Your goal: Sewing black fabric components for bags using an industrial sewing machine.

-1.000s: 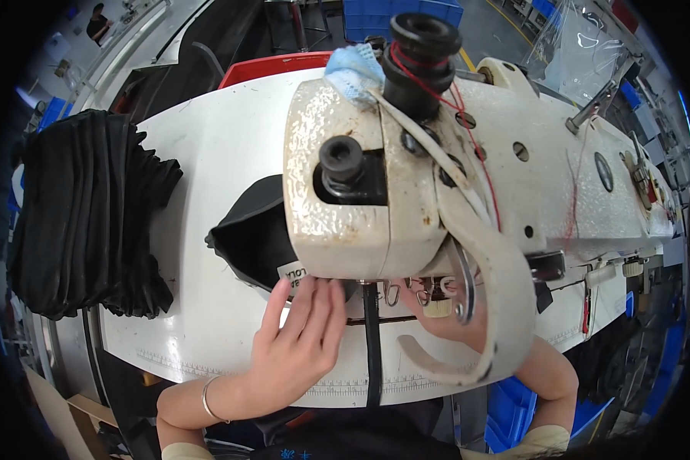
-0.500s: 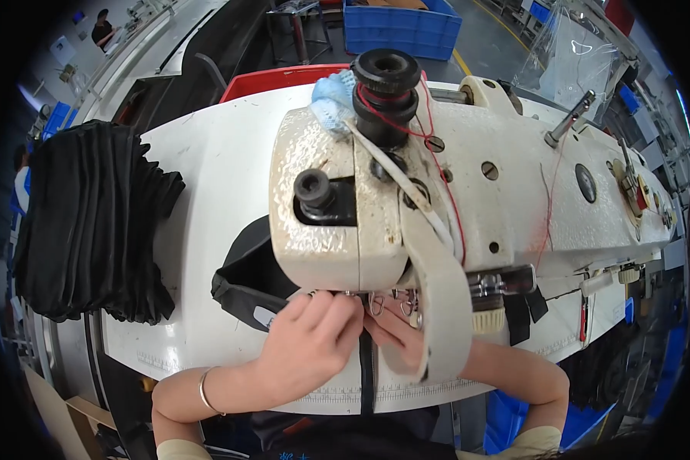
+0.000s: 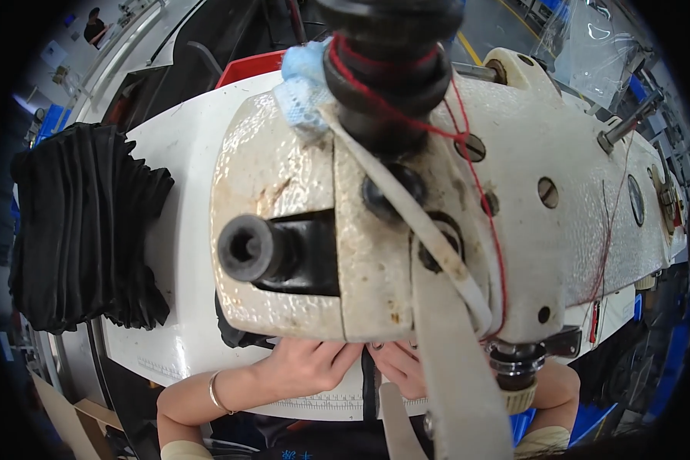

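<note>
A white industrial sewing machine (image 3: pixel 284 184) fills the middle of the view, its head above my hands. My left hand (image 3: pixel 307 363), a bangle at its wrist, is closed with curled fingers at a narrow black strip (image 3: pixel 370 387), which runs down over the table's near edge. From the other side my right hand (image 3: pixel 400 365) meets the strip, fingers pressed together, partly covered by a pale lever-like part (image 3: pixel 456 360). The machine head hides the needle area and some fingertips. Dark fabric (image 3: pixel 238 333) shows at the head's lower left.
A tall stack of folded black fabric pieces (image 3: pixel 84 230) stands on the left of the white table (image 3: pixel 188 146). Red thread (image 3: pixel 483 199) runs over the machine, beside a light blue cloth bundle (image 3: pixel 303 88). A red bin (image 3: pixel 249 67) sits behind the table.
The machine head looks larger and nearer, and it covers more of my hands and the dark fabric. Both hands stay close together at the black strip, lower in the picture.
</note>
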Demonstrator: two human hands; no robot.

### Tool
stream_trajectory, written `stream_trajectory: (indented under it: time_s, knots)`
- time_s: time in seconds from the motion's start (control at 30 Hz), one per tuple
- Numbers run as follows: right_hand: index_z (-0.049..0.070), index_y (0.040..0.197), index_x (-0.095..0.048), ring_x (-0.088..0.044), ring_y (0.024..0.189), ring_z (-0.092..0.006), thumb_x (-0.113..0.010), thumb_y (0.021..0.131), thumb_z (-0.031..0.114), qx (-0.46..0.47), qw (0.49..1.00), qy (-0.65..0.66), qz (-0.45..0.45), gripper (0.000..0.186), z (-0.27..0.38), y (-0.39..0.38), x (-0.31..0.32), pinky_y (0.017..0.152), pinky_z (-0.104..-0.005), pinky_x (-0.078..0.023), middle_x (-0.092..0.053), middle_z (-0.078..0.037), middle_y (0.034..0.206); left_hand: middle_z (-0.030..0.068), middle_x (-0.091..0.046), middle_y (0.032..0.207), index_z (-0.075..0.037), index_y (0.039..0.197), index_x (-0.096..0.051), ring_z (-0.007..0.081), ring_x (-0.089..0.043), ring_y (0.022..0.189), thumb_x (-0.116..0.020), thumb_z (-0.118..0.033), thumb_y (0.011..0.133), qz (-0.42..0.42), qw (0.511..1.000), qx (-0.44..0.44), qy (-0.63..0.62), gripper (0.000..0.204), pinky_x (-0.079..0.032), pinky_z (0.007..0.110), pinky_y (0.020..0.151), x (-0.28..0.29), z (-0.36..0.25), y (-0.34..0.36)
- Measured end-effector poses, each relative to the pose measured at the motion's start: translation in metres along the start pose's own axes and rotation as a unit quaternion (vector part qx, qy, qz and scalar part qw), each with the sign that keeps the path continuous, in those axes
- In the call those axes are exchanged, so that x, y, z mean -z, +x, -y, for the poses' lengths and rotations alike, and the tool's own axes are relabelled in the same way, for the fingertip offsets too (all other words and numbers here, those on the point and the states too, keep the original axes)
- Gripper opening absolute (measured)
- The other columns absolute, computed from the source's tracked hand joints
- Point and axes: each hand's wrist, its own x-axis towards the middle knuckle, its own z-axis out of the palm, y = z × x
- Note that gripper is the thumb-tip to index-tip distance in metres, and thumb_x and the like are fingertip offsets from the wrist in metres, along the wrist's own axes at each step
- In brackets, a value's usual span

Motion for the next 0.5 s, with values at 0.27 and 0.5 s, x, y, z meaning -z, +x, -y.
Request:
stream_trajectory:
  time_s: [0.27, 0.5]
  knots:
    - [0.000, 0.099, -0.067, -0.061, 0.081, -0.0209, -0.064, 0.069, 0.008, -0.005, 0.998, -0.016, -0.054, 0.031, -0.022, 0.015, -0.001, 0.072, -0.0383, -0.052, -0.060, -0.007, 0.086, 0.0110, -0.062, 0.098, -0.004, 0.097, -0.068, 0.0250, -0.060, 0.085, -0.060, -0.009, 0.067, -0.006, 0.999, -0.002, 0.037, 0.032, -0.051, 0.036, 0.072, 0.003, 0.003, 0.007]
    - [0.001, 0.099, -0.066, -0.058, 0.072, -0.0192, -0.065, 0.069, 0.007, 0.000, 0.998, -0.059, -0.028, 0.031, -0.030, 0.022, 0.018, 0.066, -0.0353, -0.051, -0.057, -0.004, 0.079, 0.0129, -0.063, 0.081, 0.000, 0.088, -0.065, 0.0279, -0.062, 0.067, -0.059, -0.003, 0.067, 0.022, 0.987, 0.091, -0.127, 0.023, -0.051, 0.038, 0.061, -0.011, 0.029, 0.010]
